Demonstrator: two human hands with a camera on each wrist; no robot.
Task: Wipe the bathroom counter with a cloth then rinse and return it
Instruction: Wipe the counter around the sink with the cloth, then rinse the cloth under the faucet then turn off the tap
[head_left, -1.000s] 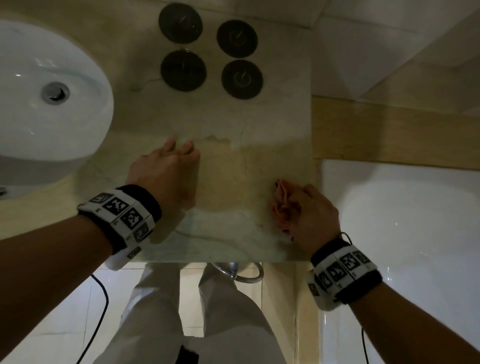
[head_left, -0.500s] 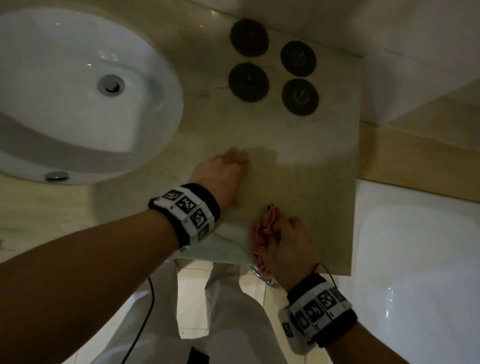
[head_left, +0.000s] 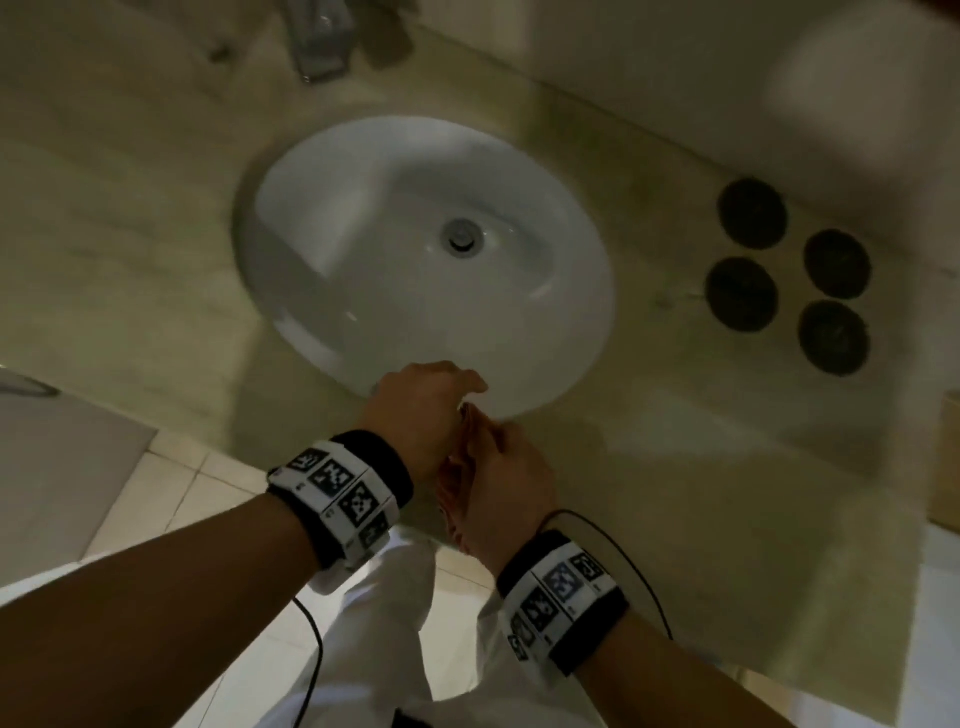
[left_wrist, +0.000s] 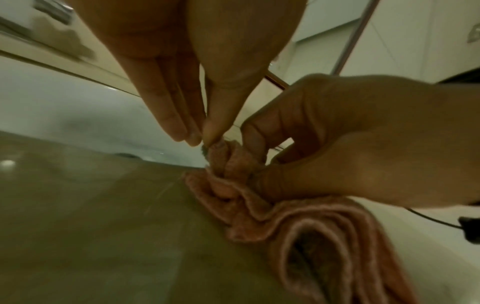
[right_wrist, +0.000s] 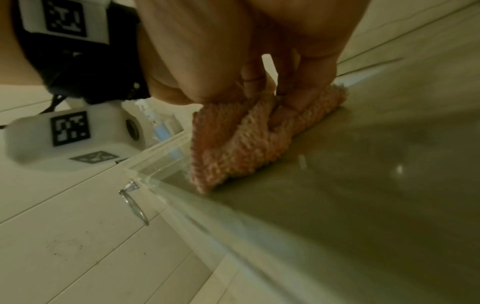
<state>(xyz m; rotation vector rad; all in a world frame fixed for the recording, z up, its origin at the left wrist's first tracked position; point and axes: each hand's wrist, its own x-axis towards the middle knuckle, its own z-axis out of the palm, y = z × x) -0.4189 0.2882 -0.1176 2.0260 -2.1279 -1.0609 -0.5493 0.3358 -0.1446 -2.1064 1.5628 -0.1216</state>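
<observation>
A pink cloth (left_wrist: 298, 216) lies bunched on the beige counter (head_left: 701, 441), at its front edge just before the white sink (head_left: 415, 234). My right hand (right_wrist: 272, 102) grips the cloth (right_wrist: 246, 144) from above with curled fingers, pressing it onto the counter. My left hand (left_wrist: 202, 139) points down, and its thumb and fingertips pinch the cloth's top fold beside the right hand (left_wrist: 262, 164). In the head view the left hand (head_left: 441, 395) and right hand (head_left: 498, 467) are close together, and only a strip of cloth (head_left: 454, 499) shows between them.
Several dark round discs (head_left: 789, 275) sit on the counter right of the sink. A faucet (head_left: 317, 41) stands behind the basin, and the drain (head_left: 460, 236) is in its middle. A towel ring (right_wrist: 135, 203) hangs under the counter edge, above a tiled floor (head_left: 171, 483).
Both hands moved left along the counter from its right end to the sink's front rim. The left hand left the counter surface and now pinches the cloth held by the right hand.
</observation>
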